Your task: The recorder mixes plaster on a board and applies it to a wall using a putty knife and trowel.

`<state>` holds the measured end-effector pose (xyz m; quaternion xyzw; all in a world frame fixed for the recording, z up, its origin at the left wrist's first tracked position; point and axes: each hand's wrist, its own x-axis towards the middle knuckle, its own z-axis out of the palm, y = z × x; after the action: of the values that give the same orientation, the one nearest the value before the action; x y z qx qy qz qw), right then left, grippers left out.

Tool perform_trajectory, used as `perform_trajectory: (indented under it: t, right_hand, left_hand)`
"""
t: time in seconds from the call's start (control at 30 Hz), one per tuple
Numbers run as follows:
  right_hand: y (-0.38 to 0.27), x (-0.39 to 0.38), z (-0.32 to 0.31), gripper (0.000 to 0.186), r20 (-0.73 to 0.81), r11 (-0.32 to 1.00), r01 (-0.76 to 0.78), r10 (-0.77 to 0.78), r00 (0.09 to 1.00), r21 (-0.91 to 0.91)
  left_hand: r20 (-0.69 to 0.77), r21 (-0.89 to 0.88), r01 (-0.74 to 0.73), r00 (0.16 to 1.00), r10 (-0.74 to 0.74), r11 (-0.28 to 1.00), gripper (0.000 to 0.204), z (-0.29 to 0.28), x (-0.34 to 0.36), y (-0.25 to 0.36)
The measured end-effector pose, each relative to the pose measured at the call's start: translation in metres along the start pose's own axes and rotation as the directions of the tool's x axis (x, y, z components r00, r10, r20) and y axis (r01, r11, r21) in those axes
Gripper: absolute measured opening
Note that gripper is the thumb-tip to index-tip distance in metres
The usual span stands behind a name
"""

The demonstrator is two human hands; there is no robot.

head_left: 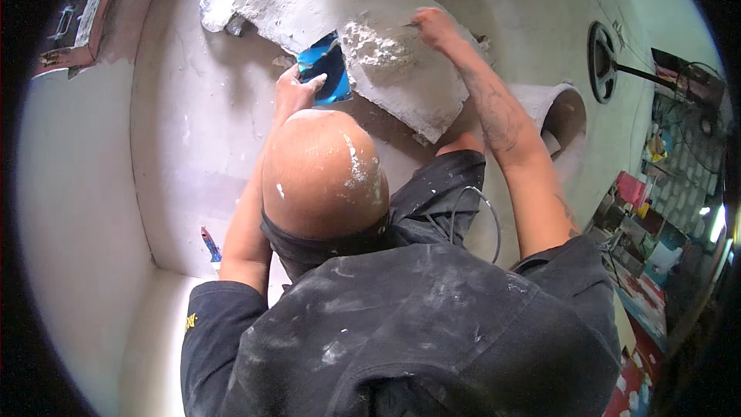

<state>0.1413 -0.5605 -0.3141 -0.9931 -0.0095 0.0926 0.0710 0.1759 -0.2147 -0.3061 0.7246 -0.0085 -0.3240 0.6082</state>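
My left hand [297, 91] grips a glossy blue flat piece [333, 69], sheet-like and dark in its middle, thumb across its face. It is held at the near left edge of a pale, plaster-crusted board [417, 96] that lies slanted in front of me. A lumpy heap of whitish plaster [377, 46] sits on the board, just right of the blue piece. My right hand [436, 29] is closed above the board, beyond the heap to the right. A thin tip of a small tool shows at its fingers; the kind cannot be made out.
A white crumpled bag [219, 6] lies at the board's far left end. To the right are an open pale bucket on its side [566, 120] and a black wheel-like ring [602, 62] on a rod. A brush [210, 245] is at left; clutter [641, 216] fills the right edge.
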Motion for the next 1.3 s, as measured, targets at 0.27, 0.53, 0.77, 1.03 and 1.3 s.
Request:
perform_trajectory:
  t: [0.27, 0.53, 0.77, 1.03, 1.3]
  right_hand:
    - [-0.019, -0.026, 0.015, 0.018, 0.073, 0.951, -0.270, 0.283, 0.956, -0.151]
    - [-0.057, -0.036, -0.003, 0.023, 0.076, 0.888, -0.456, 0.451, 0.889, 0.066]
    - [-0.046, -0.082, 0.013, 0.031, 0.184, 0.637, -0.705, 0.687, 0.703, 0.311]
    - [-0.080, -0.071, 0.057, 0.033, 0.257, 0.243, -0.851, 0.883, 0.393, 0.466]
    - [-0.094, -0.015, 0.060, 0.035, 0.372, -0.096, -0.804, 0.914, 0.162, 0.587]
  left_hand:
    - [-0.028, 0.166, -0.048, 0.998, 0.053, 0.985, 0.031, 0.009, 0.026, -0.003]
    - [-0.029, 0.247, -0.047, 0.998, 0.056, 0.968, 0.031, 0.010, 0.042, 0.021]
    - [0.024, 0.498, -0.194, 0.977, 0.211, 0.845, 0.034, -0.011, 0.069, 0.055]
    - [0.187, 0.588, -0.276, 0.961, 0.204, 0.760, 0.039, 0.006, 0.083, 0.089]
    - [0.134, 0.490, -0.383, 0.921, 0.367, 0.783, 0.034, 0.011, 0.081, 0.108]
